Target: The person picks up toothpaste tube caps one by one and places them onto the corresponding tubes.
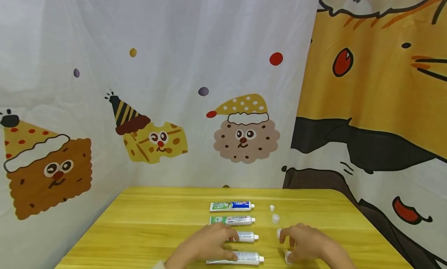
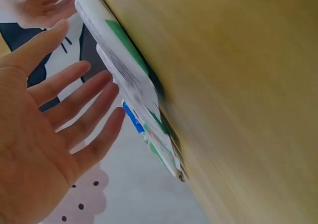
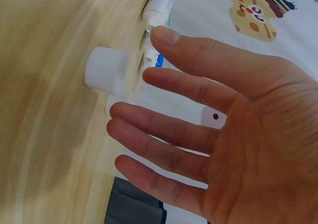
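Several uncapped toothpaste tubes lie in a column on the table, nozzles pointing right. My left hand hovers over the nearest tube and the one beyond it, partly covering both. In the left wrist view its fingers are spread and hold nothing, beside the white tube. My right hand, fingers loosely extended and holding nothing, is above the nearest white cap and another cap. The right wrist view shows a cap standing on the table near its fingertips.
Farther back lie a green-and-white tube and a blue-and-green tube. To their right are a wide translucent cap and a small white cap. A cartoon-printed curtain hangs behind the wooden table.
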Demonstrator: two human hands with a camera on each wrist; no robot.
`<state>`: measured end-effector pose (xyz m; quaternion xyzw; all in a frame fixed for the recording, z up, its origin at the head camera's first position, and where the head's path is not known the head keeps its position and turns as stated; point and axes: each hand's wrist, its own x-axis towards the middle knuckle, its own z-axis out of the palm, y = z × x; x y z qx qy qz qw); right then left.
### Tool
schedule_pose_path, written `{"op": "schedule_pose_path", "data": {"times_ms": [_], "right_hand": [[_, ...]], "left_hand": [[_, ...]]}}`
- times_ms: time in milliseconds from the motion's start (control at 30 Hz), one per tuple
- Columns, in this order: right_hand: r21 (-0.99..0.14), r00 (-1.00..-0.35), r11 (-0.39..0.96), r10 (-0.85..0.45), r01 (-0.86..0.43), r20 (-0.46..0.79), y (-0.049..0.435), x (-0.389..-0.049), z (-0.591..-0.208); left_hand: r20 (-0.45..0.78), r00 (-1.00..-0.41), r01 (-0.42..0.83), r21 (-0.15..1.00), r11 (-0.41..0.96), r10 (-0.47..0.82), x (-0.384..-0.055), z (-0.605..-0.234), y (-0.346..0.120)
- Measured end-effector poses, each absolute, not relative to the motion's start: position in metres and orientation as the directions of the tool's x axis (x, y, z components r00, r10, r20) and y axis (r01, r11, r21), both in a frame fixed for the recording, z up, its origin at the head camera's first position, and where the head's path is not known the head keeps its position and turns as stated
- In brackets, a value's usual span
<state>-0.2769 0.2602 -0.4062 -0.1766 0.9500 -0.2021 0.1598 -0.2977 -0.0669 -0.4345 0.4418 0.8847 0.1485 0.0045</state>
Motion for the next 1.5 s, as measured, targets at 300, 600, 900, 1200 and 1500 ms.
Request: {"op": "schedule_pose_path", "data": {"times_ms": [300, 600, 900, 1200, 1500], "right_hand": [[-0.474, -0.870, 0.843, -0.414, -0.254, -0.269, 0.261, -0.280, -0.419], [-0.480, -0.861, 0.820, -0.458, -0.311, -0.224, 0.262, -0.278, -0.427], [-0.489, -0.831, 0.770, -0.536, -0.409, -0.149, 0.262, -0.282, -0.434], [-0.470, -0.817, 0.766, -0.558, -0.438, -0.148, 0.259, -0.283, -0.429], [-0.429, -0.813, 0.750, -0.579, -0.503, -0.061, 0.249, -0.278, -0.413]], "left_hand": [[-0.005, -0.645, 0.717, 0.342, 0.607, 0.764, -0.295, -0.437, -0.052], [0.005, -0.627, 0.760, 0.227, 0.609, 0.779, -0.291, -0.438, -0.044], [-0.020, -0.639, 0.760, 0.142, 0.635, 0.769, -0.292, -0.438, -0.037], [0.048, -0.652, 0.758, 0.069, 0.648, 0.757, -0.284, -0.438, -0.038], [0.074, -0.608, 0.792, 0.113, 0.600, 0.790, -0.288, -0.439, -0.036]]}}
